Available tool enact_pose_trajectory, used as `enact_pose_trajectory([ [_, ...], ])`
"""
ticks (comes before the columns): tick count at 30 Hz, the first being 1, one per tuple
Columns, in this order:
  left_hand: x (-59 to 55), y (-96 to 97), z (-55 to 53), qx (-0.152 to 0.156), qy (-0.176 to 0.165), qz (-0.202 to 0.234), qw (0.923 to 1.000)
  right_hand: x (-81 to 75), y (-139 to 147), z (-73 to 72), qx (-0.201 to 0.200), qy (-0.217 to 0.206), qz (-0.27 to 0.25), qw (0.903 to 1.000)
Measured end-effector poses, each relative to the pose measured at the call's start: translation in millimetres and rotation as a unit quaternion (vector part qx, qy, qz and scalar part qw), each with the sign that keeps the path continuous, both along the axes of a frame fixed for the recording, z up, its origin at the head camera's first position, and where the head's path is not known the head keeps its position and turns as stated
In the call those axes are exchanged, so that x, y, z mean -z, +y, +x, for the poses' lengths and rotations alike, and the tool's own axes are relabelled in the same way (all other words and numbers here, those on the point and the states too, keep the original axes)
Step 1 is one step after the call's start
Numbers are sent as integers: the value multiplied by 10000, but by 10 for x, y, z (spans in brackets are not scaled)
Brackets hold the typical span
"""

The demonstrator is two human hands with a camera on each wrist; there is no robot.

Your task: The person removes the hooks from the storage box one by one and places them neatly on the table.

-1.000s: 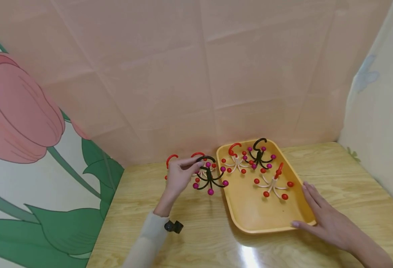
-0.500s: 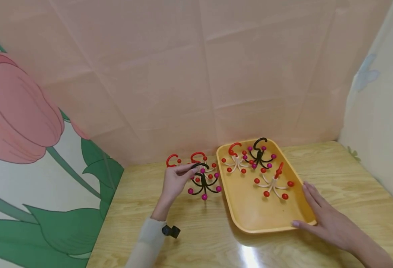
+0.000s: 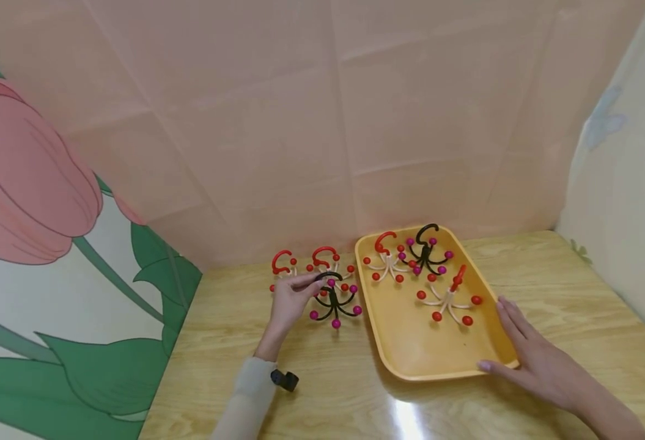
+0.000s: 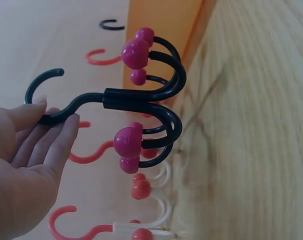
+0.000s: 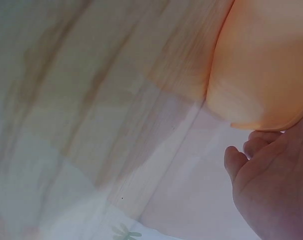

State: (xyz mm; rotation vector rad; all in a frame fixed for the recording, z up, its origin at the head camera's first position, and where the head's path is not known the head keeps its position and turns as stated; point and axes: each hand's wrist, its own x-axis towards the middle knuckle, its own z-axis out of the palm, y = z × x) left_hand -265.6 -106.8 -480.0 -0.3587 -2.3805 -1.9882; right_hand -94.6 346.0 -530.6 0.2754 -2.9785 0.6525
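My left hand (image 3: 289, 302) pinches the curved top of a black multi-prong hanging hook (image 3: 333, 299) with magenta ball tips. It hangs upright left of the yellow tray (image 3: 421, 360), prongs down; whether they touch the table I cannot tell. The left wrist view shows thumb and fingertips on the black hook's (image 4: 106, 97) bent stem. Two red-and-white hooks with red balls stand just behind, one partly covered by the black hook (image 3: 324, 256), the other by my hand (image 3: 280, 260). At the tray's near right corner, my right hand (image 3: 542, 360) rests with extended fingers along the side and thumb at the front rim.
Inside the tray are a black hook (image 3: 425, 253) and two red-and-white hooks, one at the back left (image 3: 388, 260) and a tilted hook (image 3: 450, 299) on the right. A pink sheet (image 3: 267, 153) hangs behind the wooden table (image 3: 322, 391).
My left hand has moved slightly left and down with the black hook, away from the tray's left edge. Over the last half second it barely shifts. The right hand stays at the tray.
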Motion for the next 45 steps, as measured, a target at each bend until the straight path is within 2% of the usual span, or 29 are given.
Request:
enact_pose_trajectory([
  [5, 66, 0, -11, -3, -279, 26, 9996, -11, -13, 8, -4, 5, -103, 9999],
  [11, 131, 0, -23, 15, -254, -51, 9997, -18, -16, 11, -29, 38, -1, 10000],
  [17, 188, -4, -34, 28, -342, 107, 9994, -22, -9, 9, -8, -39, -43, 10000],
  [28, 216, -24, -47, 44, -356, 168, 9992, -13, -10, 3, 17, -54, -112, 9999],
  [32, 203, -17, -47, 81, -309, -1, 9995, -14, -6, 6, 7, 4, -139, 9999],
  [35, 120, -1, -22, 71, -221, -442, 9988, -9, -5, 3, -7, 35, -157, 9999],
  [38, -44, 41, 35, 9, -24, -954, 9954, -6, -6, -2, -19, 22, -167, 9999],
  [42, -319, 174, 134, 61, 615, -1393, 9883, -4, -5, -1, -19, 5, -197, 9998],
  [45, -482, 320, 189, 256, 1248, -1702, 9771, 3, -7, 3, -34, 36, -240, 9997],
])
